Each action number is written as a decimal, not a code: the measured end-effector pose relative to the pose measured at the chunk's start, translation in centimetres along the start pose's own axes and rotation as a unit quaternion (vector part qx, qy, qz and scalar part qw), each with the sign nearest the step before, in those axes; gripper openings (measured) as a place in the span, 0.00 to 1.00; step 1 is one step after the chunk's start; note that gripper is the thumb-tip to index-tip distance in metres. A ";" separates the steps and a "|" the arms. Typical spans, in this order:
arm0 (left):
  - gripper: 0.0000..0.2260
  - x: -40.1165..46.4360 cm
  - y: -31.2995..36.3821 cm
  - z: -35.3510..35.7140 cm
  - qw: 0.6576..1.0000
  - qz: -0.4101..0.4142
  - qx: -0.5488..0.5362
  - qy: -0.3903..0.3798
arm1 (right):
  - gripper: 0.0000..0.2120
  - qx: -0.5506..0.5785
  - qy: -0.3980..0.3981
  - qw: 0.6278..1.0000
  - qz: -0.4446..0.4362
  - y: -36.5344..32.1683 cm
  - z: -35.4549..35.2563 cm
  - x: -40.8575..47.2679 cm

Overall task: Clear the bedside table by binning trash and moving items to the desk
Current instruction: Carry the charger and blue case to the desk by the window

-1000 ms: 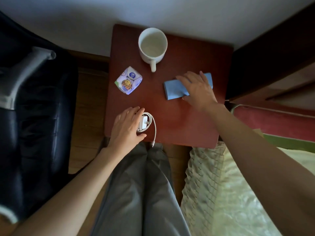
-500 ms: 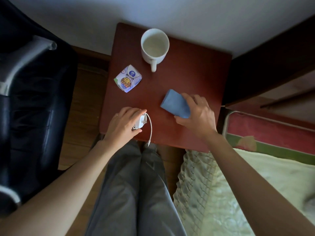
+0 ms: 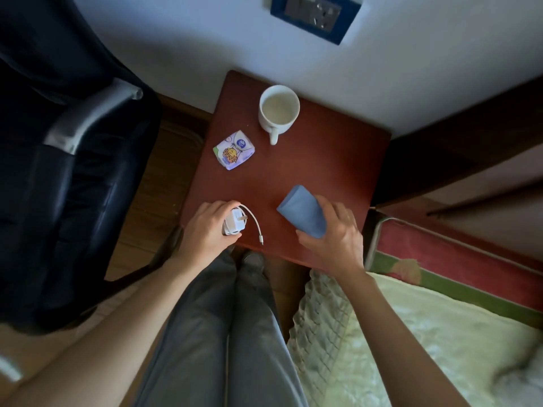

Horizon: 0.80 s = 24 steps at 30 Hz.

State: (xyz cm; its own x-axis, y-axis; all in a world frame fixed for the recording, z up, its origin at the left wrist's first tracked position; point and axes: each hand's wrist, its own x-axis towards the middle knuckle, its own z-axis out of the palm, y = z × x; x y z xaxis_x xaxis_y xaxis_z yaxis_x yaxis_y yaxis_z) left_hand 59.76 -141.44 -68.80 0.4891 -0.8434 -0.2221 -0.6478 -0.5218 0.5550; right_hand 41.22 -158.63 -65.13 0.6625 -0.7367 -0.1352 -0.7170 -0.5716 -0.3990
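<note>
Both keepers are being picked up off the bedside table [image 3: 338,160]: the left hand [image 3: 205,230] curls round the charger [image 3: 233,223], the right hand [image 3: 332,233] grips the blue case [image 3: 302,211], now tilted up. The mug [image 3: 279,108] and wrapper [image 3: 234,150] sit beyond the hands. Next, carry both to the desk, which is not in view.

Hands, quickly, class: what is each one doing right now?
Left hand: closed round the white charger.
Right hand: gripping the blue case.
</note>
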 end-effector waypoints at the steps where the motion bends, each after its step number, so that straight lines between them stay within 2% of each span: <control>1: 0.30 -0.5 0.7 -1.0 1.000 0.000 -0.007 0.012 | 0.34 0.002 -0.002 1.000 -0.006 -0.7 -0.9 0.0; 8: 0.28 -5.1 5.6 -10.1 0.988 -0.042 -0.074 0.126 | 0.33 0.019 0.013 0.997 -0.079 -7.6 -7.7 0.2; 14: 0.28 -11.1 7.0 -17.8 0.963 -0.087 -0.097 0.237 | 0.33 0.021 0.020 0.987 -0.159 -14.5 -11.7 -0.7; 24: 0.26 -28.7 4.4 -26.9 0.882 -0.228 -0.073 0.405 | 0.33 0.034 -0.037 0.948 -0.314 -28.5 -12.1 -8.4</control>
State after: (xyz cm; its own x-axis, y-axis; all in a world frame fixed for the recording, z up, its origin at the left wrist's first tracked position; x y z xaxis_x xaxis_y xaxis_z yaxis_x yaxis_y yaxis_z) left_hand 58.64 -116.11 -38.40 0.9748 -0.1514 0.1638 -0.2224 -0.7121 0.6659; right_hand 53.41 -140.53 -41.62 0.9691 -0.2308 0.0868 -0.1625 -0.8625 -0.4793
